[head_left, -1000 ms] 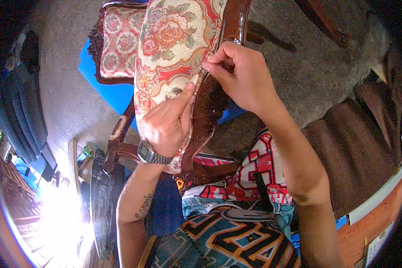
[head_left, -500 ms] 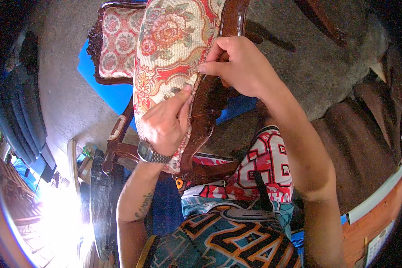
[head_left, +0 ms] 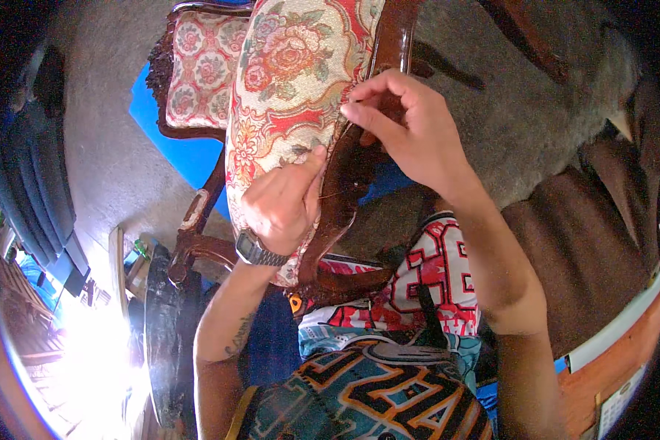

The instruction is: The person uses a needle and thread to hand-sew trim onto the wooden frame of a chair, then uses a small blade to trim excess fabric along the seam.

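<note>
A floral tapestry-covered cushion panel fills the upper middle, set in a carved, glossy dark wooden chair frame. A narrow braided trim runs along the seam between fabric and wood. My left hand, with a watch on its wrist, rests on the fabric, its finger and thumb closed at the trim. Higher along the same edge, my right hand bends its thumb and forefinger almost together by the seam; what lies between the tips is too small to tell. A thin thread shows faintly beside my left hand.
Behind the panel, another upholstered chair piece lies by a blue sheet on the concrete floor. Brown cloth is heaped at the right, near an orange-brown wooden board. A wooden armrest juts out at left, beside a round black object.
The panel and both hands appear shifted slightly to the right and down. My right hand has drawn a little away from the fabric edge; my left hand stays at the trim.
</note>
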A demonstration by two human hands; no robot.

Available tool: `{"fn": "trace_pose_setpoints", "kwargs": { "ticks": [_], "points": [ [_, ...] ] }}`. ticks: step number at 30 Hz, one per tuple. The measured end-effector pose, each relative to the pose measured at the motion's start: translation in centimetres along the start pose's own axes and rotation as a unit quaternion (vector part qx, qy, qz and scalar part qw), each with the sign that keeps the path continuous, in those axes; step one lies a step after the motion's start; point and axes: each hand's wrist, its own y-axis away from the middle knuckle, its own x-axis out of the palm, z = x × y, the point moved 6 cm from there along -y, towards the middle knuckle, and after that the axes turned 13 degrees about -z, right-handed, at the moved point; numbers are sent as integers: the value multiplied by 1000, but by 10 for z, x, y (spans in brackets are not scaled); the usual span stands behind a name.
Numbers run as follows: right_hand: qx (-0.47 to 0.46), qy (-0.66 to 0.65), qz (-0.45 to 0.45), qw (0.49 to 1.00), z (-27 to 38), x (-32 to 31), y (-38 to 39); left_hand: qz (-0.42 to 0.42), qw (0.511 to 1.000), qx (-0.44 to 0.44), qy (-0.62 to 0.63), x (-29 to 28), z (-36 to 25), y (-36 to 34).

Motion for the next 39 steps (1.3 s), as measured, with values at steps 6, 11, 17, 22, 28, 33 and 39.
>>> {"fn": "trace_pose_setpoints", "kwargs": {
  "ticks": [6, 11, 17, 22, 28, 33, 39],
  "points": [
    [-88, 102, 5, 991, 10, 14, 1, -42, 998, 46, -7, -2, -5, 0],
    [-120, 126, -52, 983, 15, 6, 7, -35, 999, 35, 2, -1, -5, -2],
    [-291, 223, -207, 907, 29, -3, 36, -45, 998, 36, -2, -1, -1, 2],
    [-326, 201, -178, 906, 6, 17, 71, -20, 999, 42, -10, -2, -5, 1],
    [-322, 131, -187, 919, 4, 33, 63, 14, 999, 35, -28, -2, -4, 8],
    [-151, -136, -198, 959, 32, 10, 94, 30, 997, 37, -59, 1, -9, 9],
    [265, -461, -178, 828, 4, -78, 182, 50, 995, 7, -85, -5, -18, 12]
  ]
}}
